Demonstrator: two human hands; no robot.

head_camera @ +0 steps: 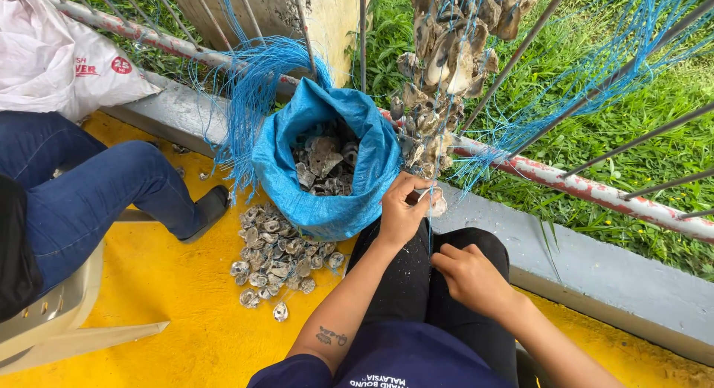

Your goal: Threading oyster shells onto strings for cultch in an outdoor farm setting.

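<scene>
Daylight falls on a yellow floor (178, 306), a grey concrete kerb (595, 269), rusty railing (580, 183) and green grass (632, 120) beyond.

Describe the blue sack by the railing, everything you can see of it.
The blue woven sack looks like plastic weave, its mouth rolled down and wide open. It stands upright on the yellow floor against the grey curb, part filled with grey oyster shells. A loose shell pile lies at its base. Frayed blue twine hangs over its left rim. The left hand works at its right edge.
</scene>
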